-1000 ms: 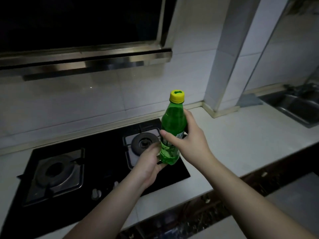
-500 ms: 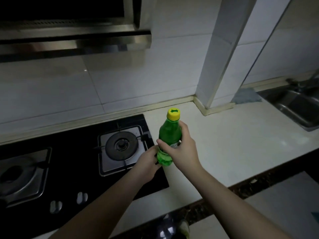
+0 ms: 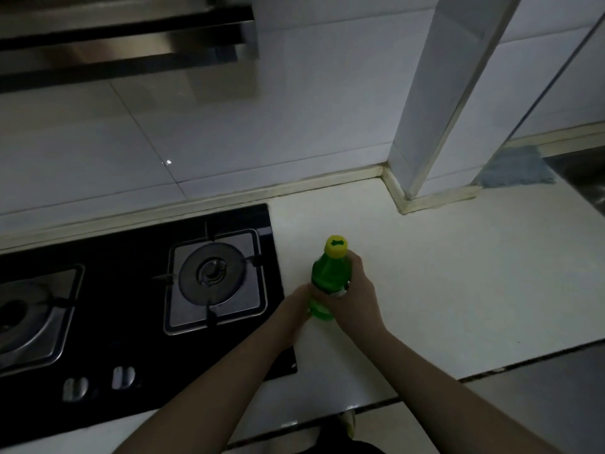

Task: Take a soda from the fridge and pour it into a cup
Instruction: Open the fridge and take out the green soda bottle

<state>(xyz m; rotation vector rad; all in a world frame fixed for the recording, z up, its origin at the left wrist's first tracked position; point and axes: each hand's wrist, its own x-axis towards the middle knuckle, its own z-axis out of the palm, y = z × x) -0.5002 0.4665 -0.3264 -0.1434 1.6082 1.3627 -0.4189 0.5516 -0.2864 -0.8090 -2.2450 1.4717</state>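
I have brought the green plastic soda bottle with yellow cap (image 3: 330, 276) lower, to the white countertop (image 3: 458, 273) at frame centre. My right hand (image 3: 357, 298) wraps its middle, my left hand (image 3: 299, 306) holds its base. No cup is visible yet.

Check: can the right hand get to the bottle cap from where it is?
Probably yes. The right hand grips the bottle just below the cap, nothing covers the cap, and the left hand holds the bottle's base, so the right could let go and slide up.
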